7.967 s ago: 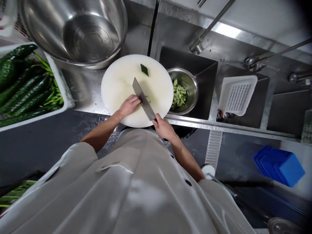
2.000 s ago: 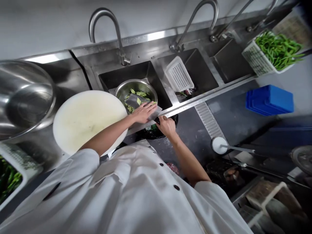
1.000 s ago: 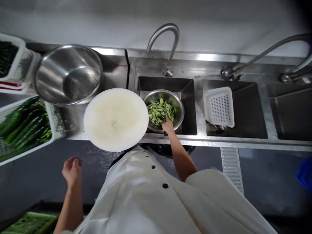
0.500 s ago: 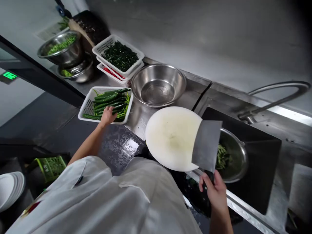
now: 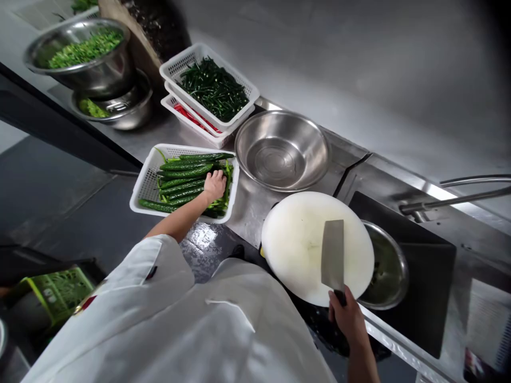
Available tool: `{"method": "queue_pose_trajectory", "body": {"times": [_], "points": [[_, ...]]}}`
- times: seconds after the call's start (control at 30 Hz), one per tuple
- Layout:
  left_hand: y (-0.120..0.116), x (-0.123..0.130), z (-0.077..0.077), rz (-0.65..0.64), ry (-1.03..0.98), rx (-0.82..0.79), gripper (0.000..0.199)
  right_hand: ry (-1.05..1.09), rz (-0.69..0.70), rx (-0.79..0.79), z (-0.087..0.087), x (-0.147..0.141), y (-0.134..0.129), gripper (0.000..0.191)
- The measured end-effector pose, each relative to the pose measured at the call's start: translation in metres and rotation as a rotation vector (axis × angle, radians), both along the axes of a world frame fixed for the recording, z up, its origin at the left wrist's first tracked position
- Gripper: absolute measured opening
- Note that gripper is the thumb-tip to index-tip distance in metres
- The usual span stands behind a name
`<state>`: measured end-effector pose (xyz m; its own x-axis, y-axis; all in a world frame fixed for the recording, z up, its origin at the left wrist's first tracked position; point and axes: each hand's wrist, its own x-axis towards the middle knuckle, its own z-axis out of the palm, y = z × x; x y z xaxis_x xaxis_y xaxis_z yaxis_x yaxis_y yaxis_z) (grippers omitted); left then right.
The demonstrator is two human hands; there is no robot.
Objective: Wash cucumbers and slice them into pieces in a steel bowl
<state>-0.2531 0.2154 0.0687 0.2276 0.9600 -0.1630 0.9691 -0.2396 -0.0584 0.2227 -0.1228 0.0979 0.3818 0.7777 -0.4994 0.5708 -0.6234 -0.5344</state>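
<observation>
My left hand (image 5: pixel 215 185) reaches into a white plastic basket (image 5: pixel 146 183). Its fingers curl down at the ends of the long dark-green cucumbers (image 5: pixel 187 174), beside thin light-green chilies (image 5: pixel 228 173); what lies under the fingers is hidden. In my right hand (image 5: pixel 348 314) is the black handle of a cleaver (image 5: pixel 333 252). The broad blade lies over the right part of a round white cutting board (image 5: pixel 287 234), and I cannot tell whether it touches the surface.
A steel basin (image 5: pixel 282 151) stands behind the board. Stacked white baskets (image 5: pixel 210 88) hold dark-green chilies above red ones. At far left are stacked steel bowls of chopped greens (image 5: pixel 90 50). A bowl (image 5: pixel 389 266) sits partly under the board, near a tap (image 5: pixel 419 210).
My left hand has moved right across the basket, from the cucumbers' near side to their right ends. My right hand has brought the cleaver left over the board. The view has shifted.
</observation>
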Motion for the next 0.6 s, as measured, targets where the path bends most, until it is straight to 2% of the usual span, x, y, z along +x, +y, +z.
{"method": "queue_pose_trajectory", "body": {"times": [0.17,0.3,0.4,0.5,0.6], "points": [[-0.011,-0.010,0.002,-0.101,-0.081,-0.037,0.028,-0.047,-0.028,0.039,0.007,-0.012,0.010,0.029],[-0.022,-0.029,0.010,-0.207,-0.128,-0.103,0.022,-0.046,-0.020,0.051,-0.004,-0.001,0.010,0.034],[-0.022,-0.049,0.021,-0.191,-0.227,-0.022,0.018,-0.028,-0.022,0.020,-0.013,0.011,0.010,0.037],[-0.017,-0.082,0.048,-0.075,-0.457,0.216,0.008,0.005,-0.021,0.007,-0.017,0.018,0.010,0.036],[-0.014,-0.118,0.096,0.037,-0.689,0.486,0.020,0.027,-0.022,0.045,-0.018,0.019,0.008,0.035]]}}
